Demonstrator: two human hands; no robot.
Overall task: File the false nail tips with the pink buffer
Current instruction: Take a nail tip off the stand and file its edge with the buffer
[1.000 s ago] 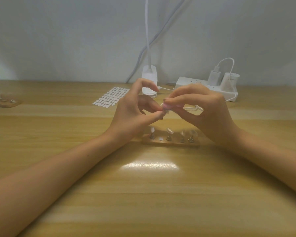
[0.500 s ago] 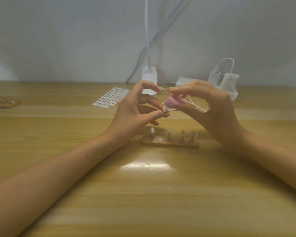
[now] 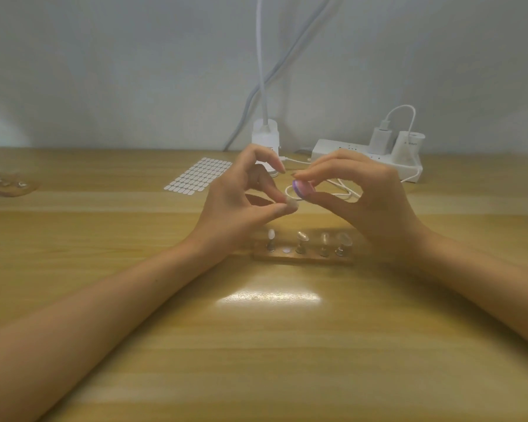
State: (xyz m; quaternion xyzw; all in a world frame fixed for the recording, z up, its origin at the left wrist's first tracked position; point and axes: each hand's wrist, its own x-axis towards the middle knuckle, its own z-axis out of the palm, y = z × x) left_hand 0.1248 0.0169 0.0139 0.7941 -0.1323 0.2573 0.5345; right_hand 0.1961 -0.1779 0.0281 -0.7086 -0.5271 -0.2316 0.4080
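Our left hand (image 3: 235, 205) pinches a single tip (image 3: 291, 204) between thumb and a finger, the forefinger arched above and holding nothing. Just to its right, our right hand (image 3: 369, 199) grips the buffer (image 3: 302, 188) between thumb below and fingertips above; the small pink pad sits right above the tip, though we cannot tell whether the two touch. Both hands are raised above the table (image 3: 256, 345), forearms reaching in from the near corners. Below the hands lies a wooden stand (image 3: 302, 257) with four more tips upright on pegs in a row and one bare spot second from the left. Behind the hands a white cable (image 3: 343, 190) loops across the wood. Farther back to the left lies a sheet (image 3: 198, 175) of small pale tabs, and against the wall we see a lamp base (image 3: 265, 138) and a power strip (image 3: 363, 153) with two plugs in it. At the far left edge is another stand (image 3: 5, 185), blurred.
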